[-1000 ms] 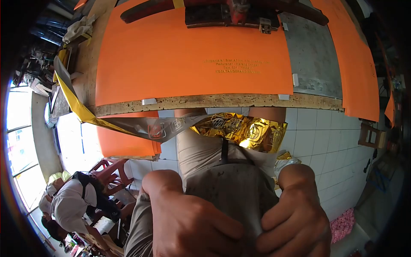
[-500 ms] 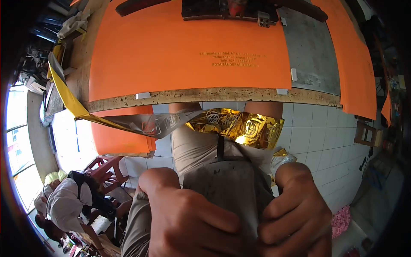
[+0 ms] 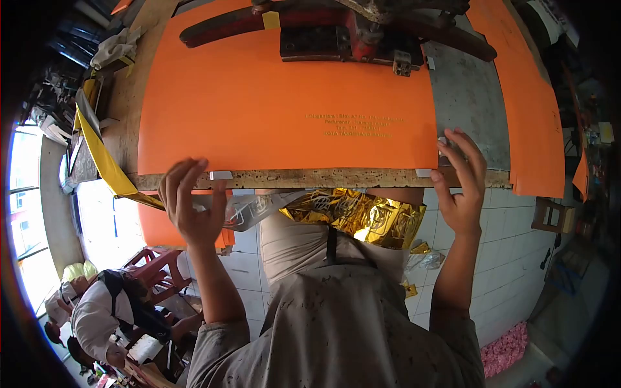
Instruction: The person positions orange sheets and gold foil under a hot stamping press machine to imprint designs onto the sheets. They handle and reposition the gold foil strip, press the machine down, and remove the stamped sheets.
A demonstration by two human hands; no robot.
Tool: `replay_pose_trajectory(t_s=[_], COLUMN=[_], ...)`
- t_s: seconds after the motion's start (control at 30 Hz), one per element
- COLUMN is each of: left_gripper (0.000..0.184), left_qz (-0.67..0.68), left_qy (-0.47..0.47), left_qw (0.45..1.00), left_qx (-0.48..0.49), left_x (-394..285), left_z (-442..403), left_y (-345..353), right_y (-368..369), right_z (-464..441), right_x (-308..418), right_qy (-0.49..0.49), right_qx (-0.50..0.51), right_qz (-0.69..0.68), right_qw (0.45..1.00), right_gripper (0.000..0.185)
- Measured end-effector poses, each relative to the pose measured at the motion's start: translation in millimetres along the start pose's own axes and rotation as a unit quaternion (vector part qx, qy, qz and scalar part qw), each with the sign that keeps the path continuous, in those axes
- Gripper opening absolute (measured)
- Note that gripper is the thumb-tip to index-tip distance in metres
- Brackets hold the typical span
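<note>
An orange sheet [image 3: 278, 110] with small gold lettering lies flat on the worktable, under the dark metal head [image 3: 314, 44] of a press. My left hand [image 3: 194, 204] is at the front table edge by the sheet's near left corner, fingers apart and holding nothing. At the near right corner, my right hand [image 3: 462, 187] is open too, its fingertips close to small white tabs [image 3: 424, 172]. Whether either hand touches the sheet I cannot tell. Below the edge, a used gold foil strip [image 3: 388, 222] hangs across my lap.
The press's long red-brown arm [image 3: 220, 30] crosses the far side. More orange sheets [image 3: 533, 129] lie at the right, beyond a grey plate [image 3: 475, 107]. Another person [image 3: 107, 310] is bent over at lower left, near a red stool [image 3: 169, 268]. Pink material [image 3: 504, 349] lies on the floor.
Both hands have risen from near my chest, where their fingers were curled, to the table edge, and are now open. More of the table and press shows.
</note>
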State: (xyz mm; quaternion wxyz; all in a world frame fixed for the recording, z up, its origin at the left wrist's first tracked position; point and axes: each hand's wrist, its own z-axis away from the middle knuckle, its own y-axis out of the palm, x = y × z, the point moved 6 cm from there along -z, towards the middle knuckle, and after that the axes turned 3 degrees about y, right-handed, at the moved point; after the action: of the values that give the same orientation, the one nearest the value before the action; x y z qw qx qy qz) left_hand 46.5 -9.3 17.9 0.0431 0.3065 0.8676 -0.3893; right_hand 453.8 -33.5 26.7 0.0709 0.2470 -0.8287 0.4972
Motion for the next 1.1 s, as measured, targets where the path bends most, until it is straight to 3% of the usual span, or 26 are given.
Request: replay_pose_trajectory(t_s=[0.2, 0.33, 0.57, 0.73, 1.1], left_gripper=[0.046, 0.050, 0.048, 0.037, 0.037], left_qz=[-0.107, -0.133, -0.115, -0.103, -0.072], left_qy=[0.029, 0.032, 0.034, 0.026, 0.074], left_qw=[0.994, 0.989, 0.992, 0.992, 0.995], left_qx=[-0.005, -0.056, -0.039, -0.062, 0.004], left_x=[29, 27, 25, 29, 7], left_z=[11, 14, 11, 16, 32], left_y=[19, 26, 24, 25, 31], right_y=[6, 7, 6, 6, 2], right_z=[-1, 1, -1, 8, 5], right_x=[-6, -10, -6, -12, -14], right_qy=[-0.003, 0.007, 0.015, -0.020, -0.022], right_qx=[0.048, 0.051, 0.051, 0.066, 0.063], right_qz=[-0.005, -0.008, -0.014, -0.013, -0.041], right_qw=[0.999, 0.999, 0.999, 0.998, 0.997], right_gripper=[0.036, 0.035, 0.035, 0.021, 0.026])
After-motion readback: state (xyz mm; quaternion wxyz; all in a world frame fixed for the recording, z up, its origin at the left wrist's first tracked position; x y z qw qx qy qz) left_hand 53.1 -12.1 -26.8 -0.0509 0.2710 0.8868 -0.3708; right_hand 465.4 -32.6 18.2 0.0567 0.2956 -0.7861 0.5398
